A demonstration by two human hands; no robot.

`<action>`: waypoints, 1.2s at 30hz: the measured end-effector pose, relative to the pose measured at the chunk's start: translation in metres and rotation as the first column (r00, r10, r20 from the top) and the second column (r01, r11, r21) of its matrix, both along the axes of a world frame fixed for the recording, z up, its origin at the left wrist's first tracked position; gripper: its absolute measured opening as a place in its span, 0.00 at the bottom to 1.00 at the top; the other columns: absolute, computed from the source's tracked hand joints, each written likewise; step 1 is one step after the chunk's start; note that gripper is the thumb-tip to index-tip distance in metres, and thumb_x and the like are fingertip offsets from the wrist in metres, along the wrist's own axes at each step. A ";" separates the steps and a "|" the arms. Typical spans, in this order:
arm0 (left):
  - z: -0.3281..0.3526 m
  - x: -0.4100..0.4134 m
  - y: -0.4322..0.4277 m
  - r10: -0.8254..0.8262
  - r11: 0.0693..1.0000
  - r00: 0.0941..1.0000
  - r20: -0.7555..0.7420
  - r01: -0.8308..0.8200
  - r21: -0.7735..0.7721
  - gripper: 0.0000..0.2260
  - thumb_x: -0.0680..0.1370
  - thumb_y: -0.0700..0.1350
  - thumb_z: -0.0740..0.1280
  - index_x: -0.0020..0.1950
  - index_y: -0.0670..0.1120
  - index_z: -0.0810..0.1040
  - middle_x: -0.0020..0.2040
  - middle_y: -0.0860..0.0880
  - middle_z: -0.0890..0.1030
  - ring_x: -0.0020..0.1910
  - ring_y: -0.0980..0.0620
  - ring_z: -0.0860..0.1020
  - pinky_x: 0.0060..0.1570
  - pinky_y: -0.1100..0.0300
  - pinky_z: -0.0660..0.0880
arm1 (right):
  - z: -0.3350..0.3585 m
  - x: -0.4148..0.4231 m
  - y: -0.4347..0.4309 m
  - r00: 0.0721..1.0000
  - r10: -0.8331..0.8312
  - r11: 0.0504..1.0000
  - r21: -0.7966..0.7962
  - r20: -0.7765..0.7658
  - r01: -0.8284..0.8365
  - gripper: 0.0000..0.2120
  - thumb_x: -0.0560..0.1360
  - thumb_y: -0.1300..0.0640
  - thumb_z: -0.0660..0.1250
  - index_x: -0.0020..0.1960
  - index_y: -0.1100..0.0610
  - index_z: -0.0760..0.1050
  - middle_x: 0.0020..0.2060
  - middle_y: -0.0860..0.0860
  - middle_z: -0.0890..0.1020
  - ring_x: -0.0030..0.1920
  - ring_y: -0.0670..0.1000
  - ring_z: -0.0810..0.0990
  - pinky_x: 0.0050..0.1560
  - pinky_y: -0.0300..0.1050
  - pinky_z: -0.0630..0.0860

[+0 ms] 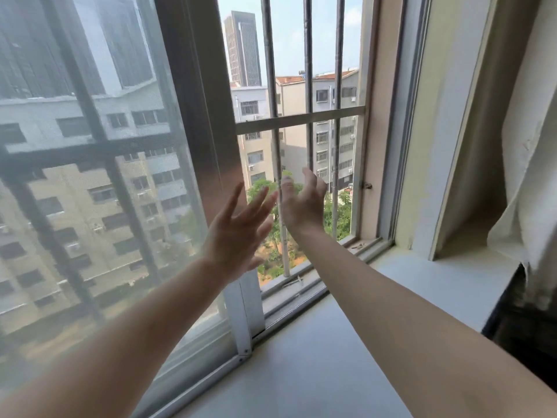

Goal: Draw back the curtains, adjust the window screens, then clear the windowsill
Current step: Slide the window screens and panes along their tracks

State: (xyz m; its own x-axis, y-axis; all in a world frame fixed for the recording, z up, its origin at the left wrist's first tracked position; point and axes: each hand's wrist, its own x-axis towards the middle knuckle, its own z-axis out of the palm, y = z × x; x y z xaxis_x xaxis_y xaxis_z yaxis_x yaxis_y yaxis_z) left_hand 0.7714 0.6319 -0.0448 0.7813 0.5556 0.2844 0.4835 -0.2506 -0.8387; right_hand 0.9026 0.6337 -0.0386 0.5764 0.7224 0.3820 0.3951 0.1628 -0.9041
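1. The window screen (90, 176) fills the left part of the window. It is a grey mesh panel with its long axis upright, and the buildings outside show hazily through it.
2. Its right upright (208, 116) runs from the top of the view down to a white lower corner on the track (289, 297). That edge faces the open gap to the right.
3. The left hand (238, 230) is raised in front of that edge with its back to the camera. Its fingers are straight and spread, gripping nothing. Blur hides whether it touches the frame.
4. The right hand (301, 203) is just beside it, in front of the open gap. Its fingers are loosely bent and apart, and it holds nothing.
5. Beyond the hands, vertical bars (308, 86) cross the gap, joined by one horizontal crossbar (301, 117).
6. The windowsill (301, 372), pale and smooth, runs from the lower middle towards the right, under both forearms.
7. The curtain (527, 146), cream-coloured, hangs bunched at the far right, past the window's side wall, its lower edge near the sill.
8. Outside are a tall tower (244, 49), lower apartment blocks and green trees (343, 212).
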 end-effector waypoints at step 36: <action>-0.067 -0.076 -0.270 0.501 0.863 0.535 0.681 -0.369 -0.345 0.19 0.66 0.31 0.68 0.56 0.40 0.75 0.53 0.41 0.81 0.47 0.38 0.80 0.42 0.48 0.76 | -0.042 -0.033 -0.167 0.741 0.553 0.786 0.057 0.380 -0.615 0.08 0.76 0.58 0.64 0.49 0.62 0.78 0.39 0.50 0.78 0.40 0.51 0.76 0.41 0.42 0.72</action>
State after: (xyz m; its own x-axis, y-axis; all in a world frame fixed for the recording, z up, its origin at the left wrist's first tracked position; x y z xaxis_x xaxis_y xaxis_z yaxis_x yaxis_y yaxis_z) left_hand 0.6953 0.3622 -0.1122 -0.0033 0.8519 0.5236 0.9886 0.0815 -0.1262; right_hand 0.8699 0.4667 -0.0803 -0.1195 0.7810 0.6130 0.4346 0.5963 -0.6750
